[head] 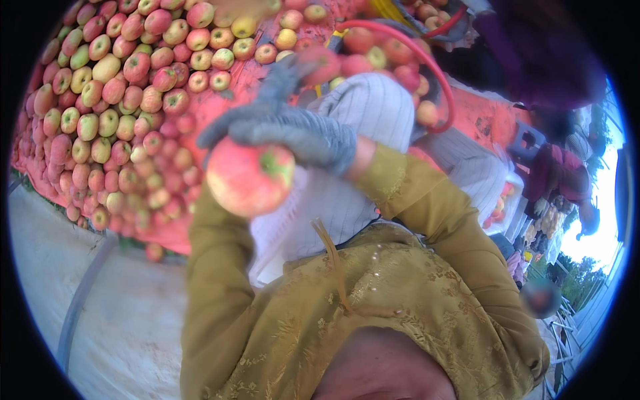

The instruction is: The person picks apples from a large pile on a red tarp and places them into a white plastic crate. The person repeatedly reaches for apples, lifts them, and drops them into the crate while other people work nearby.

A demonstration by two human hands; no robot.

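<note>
In a grey knit glove, my right hand point(305, 132) is closed around a large red and yellow apple point(250, 177), whose green stem hollow faces right. My left forearm passes behind this apple. Beyond the right hand shows another blurred stretch of grey glove point(277, 82), seemingly my left hand point(282, 77). It lies close to a blurred red apple point(320, 65) at the rim of a basket; whether it grips that apple is unclear. Several apples fill the basket, which has a thick red handle point(445, 85) and stands beyond my knee point(367, 95).
To the left, a wide heap of apples point(115, 90) covers a red sheet point(220, 107). A second basket point(450, 32) stands at the top, beside a person in purple point(540, 55). A blue plastic stool point(527, 140) and another person point(560, 170) are at the right. A pipe point(82, 300) crosses pale sheeting.
</note>
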